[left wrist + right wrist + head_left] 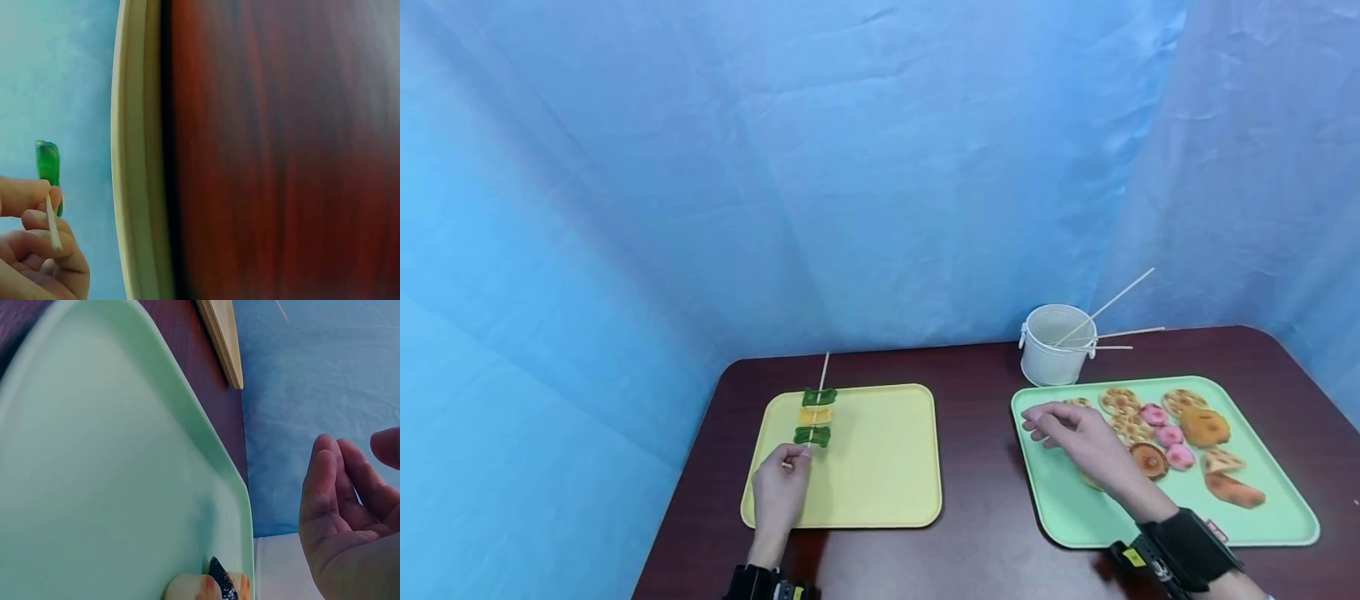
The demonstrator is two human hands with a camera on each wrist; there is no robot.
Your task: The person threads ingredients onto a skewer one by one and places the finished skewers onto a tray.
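Over the left part of a yellow tray, my left hand pinches the lower end of a wooden skewer. Threaded on it are two green pieces with a yellow piece between them. In the left wrist view the skewer's blunt end pokes out below finger and thumb, beside a green piece. My right hand hovers above the upper left of a green tray, holding nothing. Its fingers are loosely bent and the thumb stands apart in the right wrist view. It hides some food there.
A white bucket with a few skewers leaning out stands behind the green tray. On that tray lie round lattice slices, pink pieces, a brown mushroom cap, a golden fried piece and a long orange-brown piece. Blue curtains hang behind.
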